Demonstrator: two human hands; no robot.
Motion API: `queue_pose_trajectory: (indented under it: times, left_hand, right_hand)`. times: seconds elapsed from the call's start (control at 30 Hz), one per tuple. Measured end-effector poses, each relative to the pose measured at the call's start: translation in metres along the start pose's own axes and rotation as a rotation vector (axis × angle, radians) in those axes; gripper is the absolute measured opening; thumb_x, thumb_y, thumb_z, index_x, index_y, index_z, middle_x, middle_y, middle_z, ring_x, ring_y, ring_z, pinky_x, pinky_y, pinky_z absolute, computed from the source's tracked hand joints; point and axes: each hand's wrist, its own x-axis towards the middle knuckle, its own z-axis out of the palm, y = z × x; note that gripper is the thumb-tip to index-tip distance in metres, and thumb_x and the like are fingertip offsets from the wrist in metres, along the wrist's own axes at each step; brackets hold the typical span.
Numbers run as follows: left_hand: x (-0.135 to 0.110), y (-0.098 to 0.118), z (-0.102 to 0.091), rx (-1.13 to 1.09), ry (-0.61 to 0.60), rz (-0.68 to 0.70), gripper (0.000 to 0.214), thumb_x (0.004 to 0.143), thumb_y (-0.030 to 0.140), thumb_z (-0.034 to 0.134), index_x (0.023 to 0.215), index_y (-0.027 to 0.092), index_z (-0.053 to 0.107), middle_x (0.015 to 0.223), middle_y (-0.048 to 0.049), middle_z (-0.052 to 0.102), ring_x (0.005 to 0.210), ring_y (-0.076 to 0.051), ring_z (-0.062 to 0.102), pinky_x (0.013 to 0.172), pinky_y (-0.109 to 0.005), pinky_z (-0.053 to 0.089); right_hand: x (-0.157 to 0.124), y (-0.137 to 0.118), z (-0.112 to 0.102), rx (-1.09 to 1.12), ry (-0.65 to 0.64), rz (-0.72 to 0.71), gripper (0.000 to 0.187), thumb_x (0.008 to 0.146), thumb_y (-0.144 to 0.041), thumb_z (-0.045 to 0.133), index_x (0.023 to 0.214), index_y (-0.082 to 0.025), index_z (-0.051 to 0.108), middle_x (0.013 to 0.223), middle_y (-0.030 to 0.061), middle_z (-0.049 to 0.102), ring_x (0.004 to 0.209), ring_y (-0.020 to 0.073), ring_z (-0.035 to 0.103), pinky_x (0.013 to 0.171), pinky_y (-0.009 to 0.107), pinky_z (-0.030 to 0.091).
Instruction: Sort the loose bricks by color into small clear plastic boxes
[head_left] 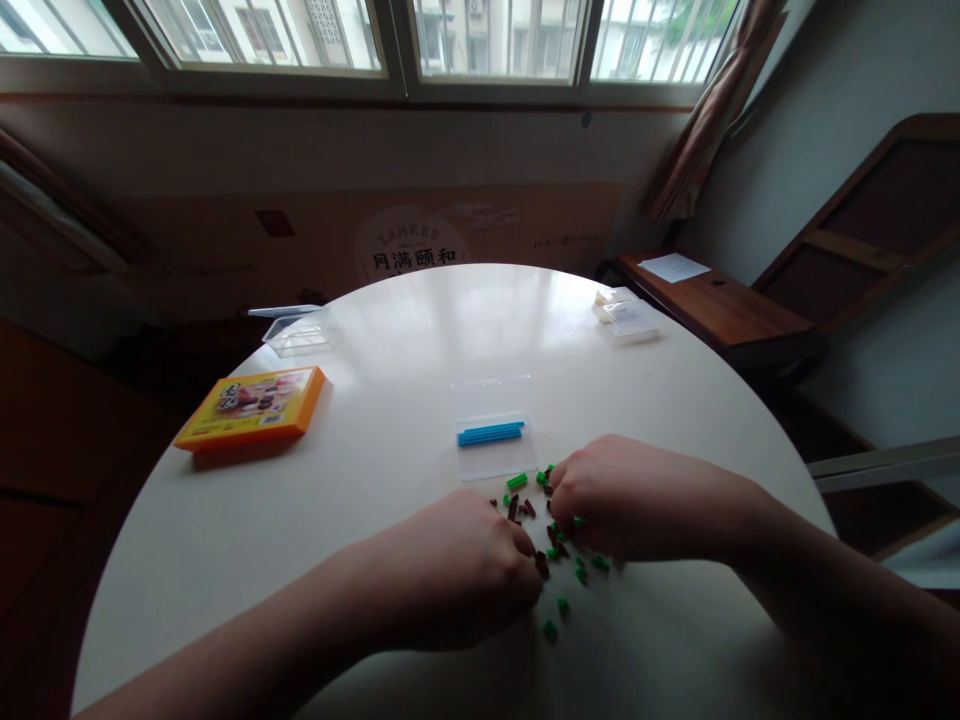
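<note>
Small green blocks (563, 606) and small brown blocks (513, 508) lie scattered on the white table between my two hands. My left hand (480, 565) is closed at the left of the pile, its fingertips at a dark brown block (541, 565) that they seem to pinch. From the right, my right hand (611, 495) reaches in with curled fingers among the blocks; what it holds, if anything, is hidden. Just beyond the pile, a clear plastic case (495, 465) lies opened flat with several blue ridged sticks (490, 434) in it. A longer green block (517, 482) lies at its near edge.
An orange-and-yellow box (251, 408) lies at the table's left, with a clear plastic tray (298, 335) behind it. Clear cases with pale contents (626, 317) sit at the far right. The round white table (390, 400) ends before a wooden bench (720, 300) on the right.
</note>
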Motion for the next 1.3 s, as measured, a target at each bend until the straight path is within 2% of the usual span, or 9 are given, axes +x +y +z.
queue_pose_trajectory:
  times: [0.17, 0.3, 0.6, 0.9, 0.97, 1.13, 1.2, 1.3]
  left_hand:
    - [-0.001, 0.002, 0.0, 0.015, -0.018, -0.031, 0.02, 0.085, 0.017, 0.062, 0.065, 0.018, 0.057, 0.071, 0.0022, 0.068, 0.06, -0.011, 0.058, 0.059, -0.024, 0.045]
    - [-0.002, 0.003, 0.001, 0.016, -0.031, -0.033, 0.019, 0.085, 0.018, 0.061, 0.067, 0.019, 0.058, 0.073, 0.0026, 0.069, 0.062, -0.012, 0.059, 0.061, -0.024, 0.046]
    - [-0.002, 0.003, 0.004, 0.022, -0.027, -0.03, 0.018, 0.085, 0.016, 0.06, 0.067, 0.018, 0.06, 0.072, 0.0035, 0.067, 0.059, -0.011, 0.056, 0.057, -0.025, 0.043]
    - [-0.004, 0.005, 0.002, 0.038, 0.04, -0.006, 0.017, 0.086, 0.017, 0.059, 0.069, 0.018, 0.061, 0.07, 0.0004, 0.067, 0.057, -0.012, 0.055, 0.051, -0.026, 0.038]
    - [-0.006, 0.0, -0.003, 0.047, 0.098, -0.073, 0.017, 0.089, 0.019, 0.055, 0.073, 0.02, 0.063, 0.072, 0.0009, 0.066, 0.057, -0.012, 0.056, 0.051, -0.025, 0.037]
    - [-0.012, -0.026, -0.009, 0.129, 0.386, -0.436, 0.017, 0.091, 0.023, 0.054, 0.082, 0.022, 0.069, 0.075, 0.0005, 0.066, 0.057, -0.011, 0.055, 0.053, -0.024, 0.035]
    - [-0.011, -0.035, -0.006, 0.145, 0.426, -0.552, 0.016, 0.09, 0.024, 0.056, 0.083, 0.022, 0.07, 0.077, -0.0003, 0.067, 0.06, -0.012, 0.056, 0.056, -0.024, 0.036]
    - [-0.008, -0.043, -0.002, 0.128, 0.406, -0.645, 0.015, 0.088, 0.026, 0.058, 0.084, 0.023, 0.072, 0.077, -0.0007, 0.068, 0.064, -0.014, 0.058, 0.059, -0.025, 0.038]
  right_hand:
    - [0.001, 0.0, 0.001, -0.02, 0.0, 0.017, 0.013, 0.072, -0.011, 0.055, 0.064, -0.018, 0.063, 0.075, 0.0018, 0.069, 0.057, 0.0109, 0.05, 0.053, 0.027, 0.025]
    - [0.001, -0.001, -0.001, 0.014, 0.006, 0.029, 0.015, 0.072, -0.01, 0.053, 0.065, -0.017, 0.063, 0.075, 0.0021, 0.068, 0.059, 0.0111, 0.05, 0.055, 0.026, 0.028]
    - [0.001, 0.003, 0.0, 0.069, 0.038, 0.041, 0.01, 0.07, -0.015, 0.054, 0.065, -0.018, 0.062, 0.075, 0.0009, 0.066, 0.061, 0.0114, 0.05, 0.056, 0.026, 0.029]
    - [0.002, 0.003, 0.001, 0.077, 0.037, 0.046, 0.015, 0.073, -0.013, 0.053, 0.067, -0.019, 0.065, 0.075, 0.0021, 0.067, 0.062, 0.013, 0.052, 0.058, 0.027, 0.031]
    - [0.001, 0.002, 0.001, 0.079, 0.063, 0.032, 0.015, 0.074, -0.014, 0.054, 0.068, -0.019, 0.066, 0.075, 0.0018, 0.067, 0.063, 0.0132, 0.053, 0.058, 0.027, 0.031]
    - [0.0, 0.003, -0.002, 0.15, 0.189, -0.011, 0.015, 0.079, -0.015, 0.056, 0.073, -0.021, 0.067, 0.077, -0.0011, 0.065, 0.066, 0.0108, 0.053, 0.061, 0.024, 0.034]
    - [0.002, 0.005, -0.003, 0.202, 0.27, 0.019, 0.014, 0.083, -0.017, 0.057, 0.076, -0.021, 0.068, 0.079, -0.0014, 0.066, 0.067, 0.0096, 0.054, 0.063, 0.023, 0.036]
    - [0.01, 0.008, 0.0, 0.249, 0.415, 0.111, 0.012, 0.085, -0.019, 0.059, 0.084, -0.021, 0.071, 0.083, -0.001, 0.067, 0.067, 0.0092, 0.055, 0.064, 0.023, 0.038]
